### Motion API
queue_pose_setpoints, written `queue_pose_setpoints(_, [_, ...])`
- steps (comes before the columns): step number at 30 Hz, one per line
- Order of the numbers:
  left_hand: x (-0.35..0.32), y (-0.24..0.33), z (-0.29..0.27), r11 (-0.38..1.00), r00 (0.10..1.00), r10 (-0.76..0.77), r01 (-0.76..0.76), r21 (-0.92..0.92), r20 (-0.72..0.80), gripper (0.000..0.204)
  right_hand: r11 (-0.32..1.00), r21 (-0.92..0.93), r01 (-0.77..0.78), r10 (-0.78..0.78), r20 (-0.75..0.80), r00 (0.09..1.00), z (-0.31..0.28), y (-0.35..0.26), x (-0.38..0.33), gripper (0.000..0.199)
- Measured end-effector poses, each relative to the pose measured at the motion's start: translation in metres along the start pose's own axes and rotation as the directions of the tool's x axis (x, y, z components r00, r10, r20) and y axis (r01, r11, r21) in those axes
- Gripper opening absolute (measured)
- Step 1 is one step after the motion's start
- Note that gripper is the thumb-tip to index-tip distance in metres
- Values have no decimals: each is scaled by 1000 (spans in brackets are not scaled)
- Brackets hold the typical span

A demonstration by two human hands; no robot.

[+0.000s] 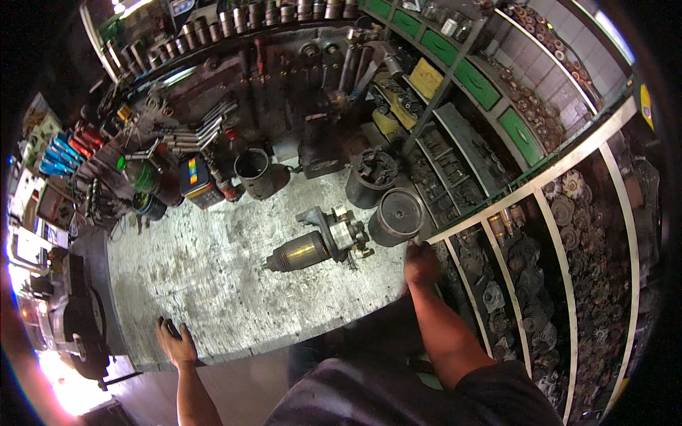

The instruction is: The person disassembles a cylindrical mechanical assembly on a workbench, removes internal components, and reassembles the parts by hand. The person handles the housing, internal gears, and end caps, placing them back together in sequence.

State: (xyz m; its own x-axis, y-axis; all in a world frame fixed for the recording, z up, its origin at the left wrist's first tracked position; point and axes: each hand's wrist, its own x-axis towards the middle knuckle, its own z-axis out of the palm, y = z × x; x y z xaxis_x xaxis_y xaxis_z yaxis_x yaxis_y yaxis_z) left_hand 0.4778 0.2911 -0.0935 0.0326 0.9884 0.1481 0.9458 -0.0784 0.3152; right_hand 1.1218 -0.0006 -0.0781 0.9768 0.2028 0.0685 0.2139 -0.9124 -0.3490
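My left hand [176, 343] rests on the front edge of the worn metal-topped bench [213, 284], fingers stretched out and holding nothing. At the right end of the bench my right hand [423, 265] is closed, just below a dark round metal housing [399, 214]. Its fingers are in shadow, and I cannot make out what they hold. Left of that housing lies a motor armature [300, 253] with copper windings, its far end in a grey cast drive housing [344, 234]. Behind stands an open cylindrical motor casing [371, 177] with dark coils inside.
An empty-looking metal can [254, 174], a dark box [200, 183] and a green bottle [138, 172] stand along the back. Wrenches [202, 133] and sockets [284, 14] line the wall. Shelves of used parts [533, 291] and green drawers [476, 84] flank the right side.
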Motion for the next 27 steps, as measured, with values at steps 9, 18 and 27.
queue_pose_setpoints(9, [-1, 4, -1, 999, 999, -38, 38, 7, 14, 63, 995, 3, 98, -97, -161, 982, 16, 8, 2, 43])
queue_pose_setpoints(18, [-1, 4, -2, 999, 999, -38, 38, 26, 17, 63, 977, -68, 201, -212, -319, 924, 25, 12, 3, 43])
queue_pose_setpoints(27, [1, -3, 2, 999, 999, -25, 24, 32, 34, 65, 988, -66, 140, -152, -244, 958, 18, 7, 0, 43])
